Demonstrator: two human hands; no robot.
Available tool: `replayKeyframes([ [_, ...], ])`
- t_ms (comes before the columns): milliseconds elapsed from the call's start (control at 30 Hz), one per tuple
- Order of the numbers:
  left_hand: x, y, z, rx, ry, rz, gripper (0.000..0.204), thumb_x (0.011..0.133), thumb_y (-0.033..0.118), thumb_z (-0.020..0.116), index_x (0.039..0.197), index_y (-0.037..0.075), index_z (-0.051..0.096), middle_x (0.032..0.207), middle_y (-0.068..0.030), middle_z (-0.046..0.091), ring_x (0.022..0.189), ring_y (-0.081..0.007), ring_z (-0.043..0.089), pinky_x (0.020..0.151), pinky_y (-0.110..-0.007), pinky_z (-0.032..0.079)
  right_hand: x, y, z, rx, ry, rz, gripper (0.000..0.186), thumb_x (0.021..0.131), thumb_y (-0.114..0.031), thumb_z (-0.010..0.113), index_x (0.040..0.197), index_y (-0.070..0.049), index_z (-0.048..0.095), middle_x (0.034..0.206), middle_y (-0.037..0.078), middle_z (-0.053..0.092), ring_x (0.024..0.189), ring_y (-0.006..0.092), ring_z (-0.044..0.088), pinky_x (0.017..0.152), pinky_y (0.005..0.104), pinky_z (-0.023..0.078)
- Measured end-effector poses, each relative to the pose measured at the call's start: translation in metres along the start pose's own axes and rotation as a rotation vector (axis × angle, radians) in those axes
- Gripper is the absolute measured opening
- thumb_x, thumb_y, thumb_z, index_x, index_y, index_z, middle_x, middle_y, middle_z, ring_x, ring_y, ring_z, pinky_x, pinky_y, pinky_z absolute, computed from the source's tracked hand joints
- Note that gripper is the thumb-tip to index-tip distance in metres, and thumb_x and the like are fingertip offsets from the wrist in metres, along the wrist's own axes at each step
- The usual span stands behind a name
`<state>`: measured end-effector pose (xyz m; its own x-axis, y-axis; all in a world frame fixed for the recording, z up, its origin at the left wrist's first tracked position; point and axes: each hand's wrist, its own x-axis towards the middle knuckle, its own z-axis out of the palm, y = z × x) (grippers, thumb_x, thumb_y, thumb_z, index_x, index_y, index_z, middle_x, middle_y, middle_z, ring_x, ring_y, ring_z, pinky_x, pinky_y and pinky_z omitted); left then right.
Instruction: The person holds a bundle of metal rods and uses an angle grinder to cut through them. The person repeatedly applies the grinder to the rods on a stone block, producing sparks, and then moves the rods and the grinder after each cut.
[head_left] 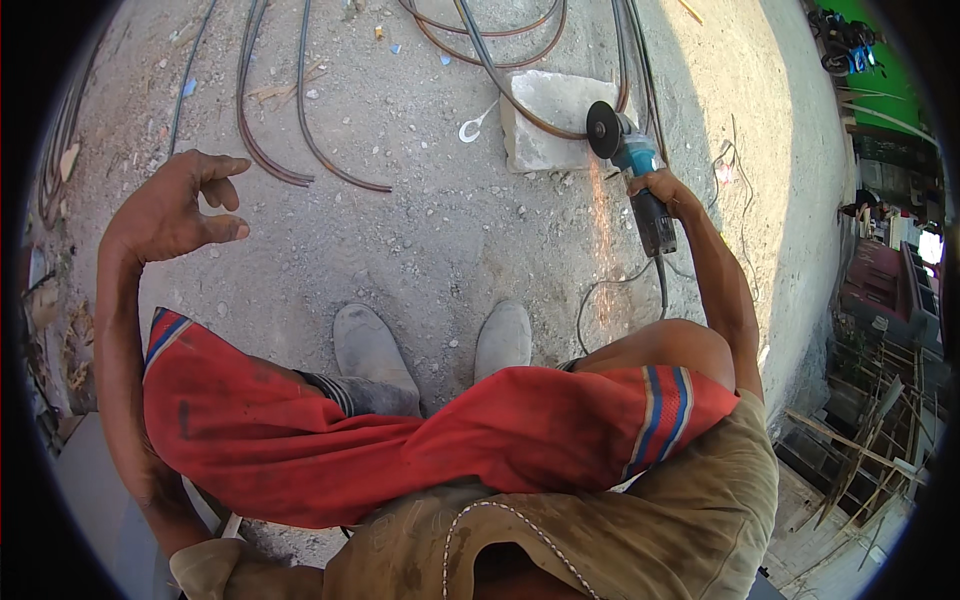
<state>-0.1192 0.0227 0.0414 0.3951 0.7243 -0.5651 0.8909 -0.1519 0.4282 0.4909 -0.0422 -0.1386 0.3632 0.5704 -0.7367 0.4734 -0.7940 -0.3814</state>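
One angle grinder (638, 158), teal and black, with a dark round disc (603, 129); located to the person's front right, above the ground (450, 240), body gripped by the right hand (660, 188), fingers wrapped around it. Disc: at the end of one long bent rod (520, 108), beside the right-hand part of a pale stone block (540, 148); whether the edge touches the rod cannot be told. Sparks (600, 225): one orange stream, falling toward the person from below the disc. Power cord (662, 285): dark, leaving the rear of the grinder and curving over the ground. Left hand (180, 212): well apart from the right, raised at the left, thumb and bent fingers parted, nearest to several loose rods (310, 140) lying on the gritty ground beyond it. Ring-ended pale piece (470, 130): one, flat on the ground, just left of the block. Boots (370, 345): one pair, grey, dusty, planted between the knees. Shorts (520, 420): red, with blue and white striped edging. Shirt (700, 490): brown.
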Motion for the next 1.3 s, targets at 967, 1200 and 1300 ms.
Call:
replayKeyframes([
  [967, -0.003, 0.001, -0.001, 0.022, 0.002, -0.013, 0.067, 0.061, 0.015, 0.08, 0.122, 0.001, 0.056, 0.09, -0.0119, 0.062, 0.086, -0.0239, 0.06, 0.083, -0.035, 0.047, -0.014, 0.014, 0.004, -0.009, -0.037, -0.005, 0.028, 0.058, -0.015, 0.07, 0.078, 0.001, 0.06, 0.067, 0.009, 0.059, 0.051, 0.0189, 0.056, 0.047, 0.0319, 0.046],
  [1200, -0.002, 0.0, 0.0, -0.004, 0.002, -0.004, 0.067, 0.061, 0.014, 0.08, 0.121, 0.001, 0.056, 0.089, -0.0115, 0.062, 0.086, -0.0232, 0.059, 0.083, -0.035, 0.047, -0.005, -0.006, 0.003, 0.03, -0.021, 0.002, 0.029, 0.058, -0.016, 0.07, 0.08, -0.001, 0.059, 0.068, 0.008, 0.058, 0.051, 0.0178, 0.055, 0.047, 0.0311, 0.046],
  [1300, -0.003, -0.002, -0.001, 0.001, -0.001, -0.017, 0.067, 0.061, 0.014, 0.081, 0.122, 0.001, 0.056, 0.09, -0.0109, 0.062, 0.086, -0.0229, 0.059, 0.083, -0.035, 0.047, -0.001, -0.014, 0.003, 0.027, -0.026, -0.016, 0.029, 0.058, -0.016, 0.07, 0.08, -0.001, 0.059, 0.068, 0.008, 0.058, 0.05, 0.0175, 0.055, 0.048, 0.0313, 0.046],
])
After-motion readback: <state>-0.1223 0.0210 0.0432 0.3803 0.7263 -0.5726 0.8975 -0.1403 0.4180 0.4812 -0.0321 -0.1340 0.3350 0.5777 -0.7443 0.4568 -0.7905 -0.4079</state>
